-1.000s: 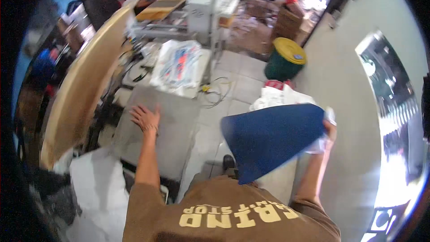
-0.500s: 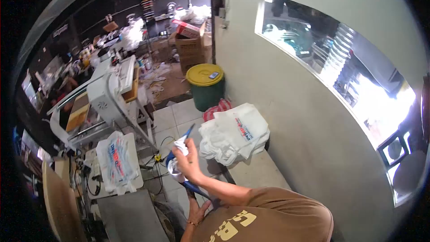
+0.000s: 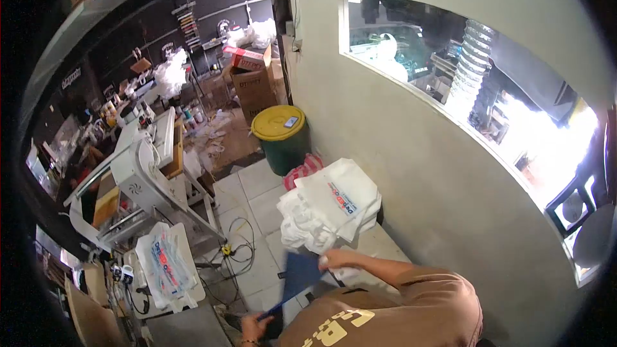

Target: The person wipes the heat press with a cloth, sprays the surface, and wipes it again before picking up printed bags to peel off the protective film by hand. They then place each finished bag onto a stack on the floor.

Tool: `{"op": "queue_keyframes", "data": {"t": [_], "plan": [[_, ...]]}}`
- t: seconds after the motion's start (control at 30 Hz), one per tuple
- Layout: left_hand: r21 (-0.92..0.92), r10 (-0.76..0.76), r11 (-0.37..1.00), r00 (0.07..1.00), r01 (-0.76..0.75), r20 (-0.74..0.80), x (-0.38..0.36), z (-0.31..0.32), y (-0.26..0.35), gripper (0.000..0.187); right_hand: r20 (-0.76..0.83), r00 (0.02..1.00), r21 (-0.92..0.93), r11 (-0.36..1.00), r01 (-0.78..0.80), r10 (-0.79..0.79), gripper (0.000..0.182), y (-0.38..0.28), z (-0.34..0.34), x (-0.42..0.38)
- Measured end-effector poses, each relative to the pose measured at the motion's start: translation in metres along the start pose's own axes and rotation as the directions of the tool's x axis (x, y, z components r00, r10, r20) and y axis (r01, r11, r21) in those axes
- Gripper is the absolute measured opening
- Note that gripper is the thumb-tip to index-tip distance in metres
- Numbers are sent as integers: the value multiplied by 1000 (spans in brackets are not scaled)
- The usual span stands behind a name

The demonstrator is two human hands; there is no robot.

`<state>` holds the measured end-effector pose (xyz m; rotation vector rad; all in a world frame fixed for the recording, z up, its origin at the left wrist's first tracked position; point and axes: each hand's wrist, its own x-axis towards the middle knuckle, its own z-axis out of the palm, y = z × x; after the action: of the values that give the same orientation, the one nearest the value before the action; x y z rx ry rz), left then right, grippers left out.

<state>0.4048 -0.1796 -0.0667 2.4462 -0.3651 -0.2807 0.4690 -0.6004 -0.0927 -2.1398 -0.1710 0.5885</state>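
My left hand [image 3: 254, 328], low in the view with a band at its wrist, is closed round the narrow lower end of a flat blue panel [image 3: 302, 275]. The panel is tilted and widens toward the top; its exact kind cannot be made out. At its upper right edge, my right hand [image 3: 335, 260] is closed on a crumpled white cloth [image 3: 324, 259]. The fingertips are partly hidden. Just beyond the right hand, a stack of white printed bags [image 3: 334, 199] lies on a pale bench [image 3: 376, 250].
More printed bags [image 3: 166, 268] lie on a small table at the left, beside a grey-white machine [image 3: 138, 177]. Cables [image 3: 241, 247] run over the tiled floor. A green bin with a yellow lid [image 3: 273, 125] stands by the wall, with cardboard boxes [image 3: 252, 90] behind it.
The blue panel has turned from edge-on to showing its broad face. My right hand has moved right and down with the cloth; my left hand has shifted left. The camera view has shifted.
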Motion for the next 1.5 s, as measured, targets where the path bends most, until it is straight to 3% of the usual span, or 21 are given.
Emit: {"op": "queue_keyframes", "data": {"t": [0.03, 0.07, 0.13, 0.23, 0.3, 0.33, 0.4, 0.47, 0.5, 0.53, 0.57, 0.6, 0.63, 0.7, 0.73, 0.77, 0.87, 0.9, 1.17, 1.27, 1.5], "plan": [[233, -126, 970, 958, 65, 258, 4, 16, -15, 54, 155, 986, -32, 997, 72, -66, 30, 60, 33, 23], [499, -361, 865, 746, 44, 559, 22, 84, -109, 56, 123, 980, -118, 983, -141, 155, 28, -6, 22, -14], [388, -341, 912, 765, 129, 546, 34, 55, -59, 53, 119, 976, 47, 981, -187, 181, 31, 17, 36, 17], [395, -165, 917, 957, 60, 239, 75, -52, 25, 50, -103, 959, 264, 936, -231, 266, 30, -30, -12, 64], [494, 92, 869, 981, 3, -168, 95, -130, 75, 50, -442, 834, 120, 900, 419, -329, 25, -82, -65, 84], [506, 104, 860, 952, 60, -289, 93, -176, 122, 55, -460, 859, 124, 941, 315, -227, 24, -173, -108, 25], [421, 34, 890, 896, 174, -443, 72, -252, 212, 39, -541, 753, 111, 856, 506, -375, 30, -246, -148, -22], [211, 297, 954, 606, -211, -738, 92, -244, 196, 27, -749, 530, 86, 735, 673, -398, 32, -242, -134, 2], [181, 279, 936, 320, -303, -905, 144, -183, 143, 20, -711, 586, 81, 784, 616, -387, 28, -204, -110, 56], [-13, 22, 999, 714, -43, -700, 154, -148, 155, 25, -697, 607, 0, 846, 533, -383, 27, -111, -78, 162], [70, 110, 994, 812, -85, -573, 208, -78, 44, 29, -682, 626, -86, 892, 444, -378, 26, -25, -48, 259], [619, -3, 785, 999, -25, 44, 207, -76, 53, 31, -216, 958, -25, 980, -196, 186, 34, -25, -54, 240], [624, -88, 773, 955, -114, 283, 237, -6, -12, 31, -20, 953, -600, 766, 229, -301, 32, 110, -30, 300], [528, -217, 847, 948, 65, 233, 161, 5, 1, 33, -221, 973, -15, 998, 58, -60, 40, 32, -48, 148], [449, -181, 893, 936, 27, 303, 131, 13, -5, 37, -358, 934, 273, 956, 108, -4, 56, -8, -39, 87], [348, -133, 937, 915, -8, 380, 106, 29, -8, 43, -121, 954, 648, 749, -134, 276, 52, 52, -32, 108], [325, -226, 944, 840, 63, 494, 78, 11, 18, 49, 103, 937, 739, 604, -297, 335, 22, 17, -41, 91], [294, -47, 953, 932, -66, 361, 57, -4, 22, 48, 36, 967, 706, 678, -202, 251, 22, -5, -39, 92], [-118, 22, 993, 997, -31, -72, -99, -163, 175, 25, -101, 890, 438, 783, 442, -445, 29, -277, -134, 35], [138, 55, 990, 876, 13, -478, -146, -217, 173, 18, -94, 751, 274, 708, 651, -654, 24, -378, -116, 47], [433, 184, 723, 455, 538, -871, -247, -312, 282, 24, -85, 569, 600, 414, 685, -818, 23, -533, -60, 6]]}}
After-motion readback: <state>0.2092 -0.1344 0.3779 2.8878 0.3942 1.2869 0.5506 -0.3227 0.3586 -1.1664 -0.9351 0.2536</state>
